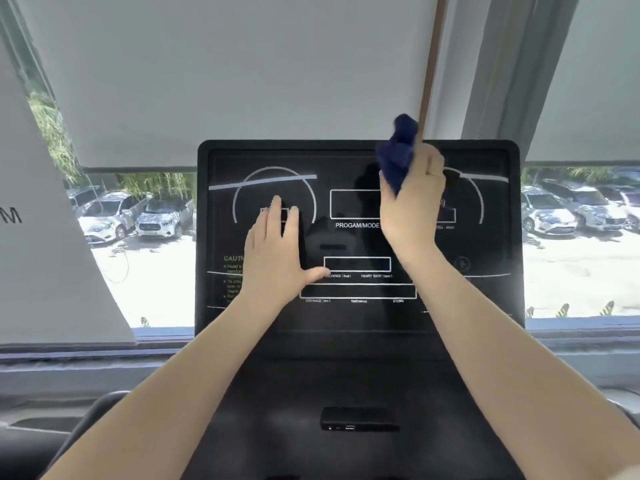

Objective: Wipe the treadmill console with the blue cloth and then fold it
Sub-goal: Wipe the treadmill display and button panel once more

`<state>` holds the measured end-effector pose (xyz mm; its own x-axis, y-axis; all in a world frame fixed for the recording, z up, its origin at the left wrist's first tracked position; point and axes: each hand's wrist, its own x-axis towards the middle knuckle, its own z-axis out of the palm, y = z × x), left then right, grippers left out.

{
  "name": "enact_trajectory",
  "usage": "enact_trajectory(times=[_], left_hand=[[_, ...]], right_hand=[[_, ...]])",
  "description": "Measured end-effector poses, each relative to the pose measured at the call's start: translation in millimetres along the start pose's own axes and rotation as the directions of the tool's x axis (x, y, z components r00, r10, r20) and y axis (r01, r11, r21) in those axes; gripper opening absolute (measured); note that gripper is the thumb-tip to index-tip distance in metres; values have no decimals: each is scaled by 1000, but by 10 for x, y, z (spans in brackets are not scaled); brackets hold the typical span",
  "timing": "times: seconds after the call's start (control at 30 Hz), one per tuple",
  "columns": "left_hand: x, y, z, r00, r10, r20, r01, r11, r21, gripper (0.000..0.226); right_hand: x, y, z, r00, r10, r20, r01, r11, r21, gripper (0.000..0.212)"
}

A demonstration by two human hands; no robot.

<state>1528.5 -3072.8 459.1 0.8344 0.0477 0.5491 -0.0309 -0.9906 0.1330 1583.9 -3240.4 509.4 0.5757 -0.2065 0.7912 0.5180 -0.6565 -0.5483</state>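
Behind a window with parked cars, a black treadmill console (358, 306) is steadied by a flat, open left hand (277, 251) while a soft, light, bunched blue cloth (396, 155), likely easiest gathered by a corner, is clenched in the right hand (412, 202) at its far right.

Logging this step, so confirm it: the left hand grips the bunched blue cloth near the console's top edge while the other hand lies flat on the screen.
Wrong hand. In the head view the right hand grips the bunched blue cloth near the top edge of the console, and the left hand lies flat on the screen.
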Motion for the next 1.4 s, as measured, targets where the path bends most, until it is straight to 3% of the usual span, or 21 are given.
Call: enact_trajectory(times=[0.07,0.1,0.23,0.37,0.43,0.53,0.63,0.7,0.8,0.93,1.03,1.1,1.2,1.27,1.33,1.4], left_hand=[[6,-85,54,999,12,36,-17,992,126,116],[5,-118,83,999,24,45,-30,988,152,119],[35,-162,177,998,48,48,-55,986,157,124],[60,-138,194,999,43,20,-46,980,192,127],[43,-142,181,999,33,12,-35,981,193,131],[18,-156,182,1000,27,4,-27,983,182,133],[18,-142,177,999,22,32,-27,982,187,132],[17,-134,170,999,13,39,-21,980,196,132],[7,-121,162,999,3,42,-11,979,205,131],[-4,-95,136,999,-16,45,7,980,201,131],[5,-56,109,998,-23,51,12,976,215,131],[-6,-48,112,998,-23,56,11,977,214,130],[-65,4,127,999,17,35,-24,975,222,122],[-109,53,129,999,38,31,-44,978,202,119],[-166,118,137,999,30,23,-34,983,180,119],[-244,210,146,1000,3,-6,-2,989,151,119]], right_hand=[[-79,81,284,944,-181,275,275,892,-359,62],[-156,102,398,903,-231,363,383,817,-431,61],[-260,68,593,785,-374,493,586,706,-398,67],[-64,57,655,616,-519,593,771,549,-321,55],[125,105,597,667,-508,545,736,564,-374,52],[465,298,346,884,-282,372,448,738,-504,48],[479,477,174,966,-95,241,215,811,-545,50],[307,460,252,974,-83,212,188,821,-539,51],[-9,324,441,935,-256,247,349,794,-497,53],[-392,276,568,761,-505,408,647,634,-422,50],[-270,376,486,649,-591,478,756,572,-319,44],[-38,485,406,688,-573,444,724,583,-369,42],[279,629,223,866,-397,305,500,721,-479,49],[283,630,204,938,-272,215,345,789,-508,51],[105,580,261,943,-276,186,333,784,-523,52],[-156,565,320,879,-400,258,476,721,-503,52]])
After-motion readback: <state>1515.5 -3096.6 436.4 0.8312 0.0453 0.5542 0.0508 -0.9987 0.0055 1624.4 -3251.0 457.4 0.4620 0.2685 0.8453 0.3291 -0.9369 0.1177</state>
